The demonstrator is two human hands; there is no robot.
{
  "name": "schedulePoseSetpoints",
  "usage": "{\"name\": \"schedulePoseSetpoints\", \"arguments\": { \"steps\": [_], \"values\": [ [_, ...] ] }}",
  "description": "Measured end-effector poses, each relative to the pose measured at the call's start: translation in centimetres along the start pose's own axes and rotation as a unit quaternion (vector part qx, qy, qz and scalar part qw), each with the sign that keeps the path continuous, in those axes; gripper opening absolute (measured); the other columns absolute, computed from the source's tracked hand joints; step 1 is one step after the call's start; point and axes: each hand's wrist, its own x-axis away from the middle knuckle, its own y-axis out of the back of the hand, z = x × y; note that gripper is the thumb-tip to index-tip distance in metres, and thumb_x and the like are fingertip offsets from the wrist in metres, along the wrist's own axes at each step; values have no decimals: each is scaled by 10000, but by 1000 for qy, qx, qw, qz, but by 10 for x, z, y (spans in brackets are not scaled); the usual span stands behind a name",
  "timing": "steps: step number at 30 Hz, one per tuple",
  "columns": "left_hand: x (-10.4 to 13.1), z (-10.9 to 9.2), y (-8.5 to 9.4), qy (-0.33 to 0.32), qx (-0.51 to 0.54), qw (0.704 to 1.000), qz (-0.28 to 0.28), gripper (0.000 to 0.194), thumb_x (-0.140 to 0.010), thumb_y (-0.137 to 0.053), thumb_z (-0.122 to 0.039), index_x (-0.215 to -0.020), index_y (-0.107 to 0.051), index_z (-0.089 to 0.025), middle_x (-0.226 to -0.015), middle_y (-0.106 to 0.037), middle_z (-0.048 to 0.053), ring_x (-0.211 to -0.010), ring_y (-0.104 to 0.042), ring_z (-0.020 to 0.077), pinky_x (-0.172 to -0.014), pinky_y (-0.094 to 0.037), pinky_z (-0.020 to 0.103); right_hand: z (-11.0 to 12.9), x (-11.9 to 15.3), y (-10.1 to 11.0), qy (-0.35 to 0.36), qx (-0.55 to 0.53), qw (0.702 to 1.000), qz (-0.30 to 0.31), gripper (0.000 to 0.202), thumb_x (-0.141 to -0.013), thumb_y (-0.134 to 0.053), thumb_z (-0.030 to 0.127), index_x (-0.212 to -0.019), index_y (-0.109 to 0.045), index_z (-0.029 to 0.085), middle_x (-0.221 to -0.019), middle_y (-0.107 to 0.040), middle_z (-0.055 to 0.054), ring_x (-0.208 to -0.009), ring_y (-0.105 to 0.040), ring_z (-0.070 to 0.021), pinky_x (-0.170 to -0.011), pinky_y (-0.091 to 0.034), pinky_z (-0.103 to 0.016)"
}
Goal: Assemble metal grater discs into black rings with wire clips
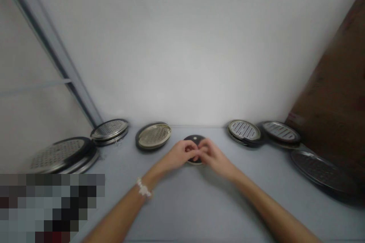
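Note:
Both my hands meet at the middle of the table, over a small round dark disc (195,138) with a pale dot near its far edge and a light rim. My left hand (184,153) has thumb and fingers pinched together at the disc's left side. Fingertip to fingertip with it, my right hand (213,156) is also closed in a pinch. Whatever lies between the fingertips is too small and blurred to make out. The hands hide much of the disc.
Round grater-like metal plates with dark rims lie at back left (110,130), left of centre (154,136), far left (58,155), back right (244,130), farther right (281,132) and right edge (325,172). A brown box (336,95) stands right; a white wall (182,53) rises behind.

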Motion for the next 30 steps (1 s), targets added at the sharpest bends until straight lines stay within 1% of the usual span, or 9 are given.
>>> {"name": "schedulePoseSetpoints", "arguments": {
  "steps": [3,5,8,11,14,18,23,26,30],
  "values": [
    [9,8,2,33,35,998,47,270,-837,-634,-400,-790,-615,-136,-682,-576,-10,-649,-512,115,-618,-376,235,-7,3,-2,-16,2,1000,-15,417,-822,-720,526,-983,-480,225,-752,-666,18,-606,-549,-118,-560,-400,-239],
    [12,14,0,41,45,997,51,274,-857,-608,-410,-842,-606,-136,-700,-566,-11,-661,-514,117,-628,-385,238,-11,6,1,-22,9,999,-46,408,-778,-765,503,-934,-526,212,-707,-650,24,-595,-566,-122,-563,-425,-245],
    [13,23,-4,30,37,999,13,239,-880,-578,-385,-880,-583,-146,-751,-592,4,-712,-552,131,-675,-423,249,-11,9,10,-39,52,997,-49,325,-806,-720,483,-842,-619,177,-653,-669,-11,-582,-600,-141,-589,-472,-275],
    [11,27,-9,7,17,999,-37,181,-894,-558,-332,-880,-576,-153,-787,-633,25,-752,-602,149,-707,-460,260,-8,10,18,-47,58,995,-65,302,-782,-719,452,-863,-661,166,-709,-718,-41,-652,-661,-172,-660,-522,-307],
    [9,24,-11,-28,-49,995,-82,122,-887,-562,-262,-897,-621,-157,-830,-691,43,-780,-639,163,-717,-473,263,-9,11,20,-53,69,995,-54,271,-775,-704,387,-925,-683,163,-740,-732,-42,-659,-672,-177,-653,-526,-309],
    [10,19,-10,-71,-173,977,-101,124,-891,-575,-218,-897,-691,-176,-866,-744,34,-800,-661,166,-769,-471,272,-13,14,14,10,166,985,-45,181,-844,-609,278,-959,-704,174,-781,-731,-46,-702,-659,-183,-666,-505,-312],
    [12,26,-7,-112,-247,960,-70,139,-910,-583,-198,-943,-718,-197,-932,-755,27,-854,-674,169,-801,-466,267,-18,18,14,115,322,939,-39,216,-902,-520,149,-1014,-697,204,-941,-720,-71,-859,-634,-207,-795,-478,-348],
    [12,31,-7,-123,-268,954,-58,141,-907,-589,-179,-959,-719,-198,-944,-750,34,-872,-671,173,-816,-467,270,-20,17,18,141,347,927,-27,212,-918,-506,132,-1010,-680,211,-973,-703,-79,-912,-618,-220,-844,-464,-365],
    [13,30,-8,-124,-285,949,-51,120,-886,-620,-159,-949,-716,-194,-937,-745,36,-875,-663,178,-824,-466,273,-22,16,22,151,347,926,-16,190,-899,-523,102,-954,-674,203,-958,-694,-81,-917,-607,-225,-857,-459,-371]
  ]
}}
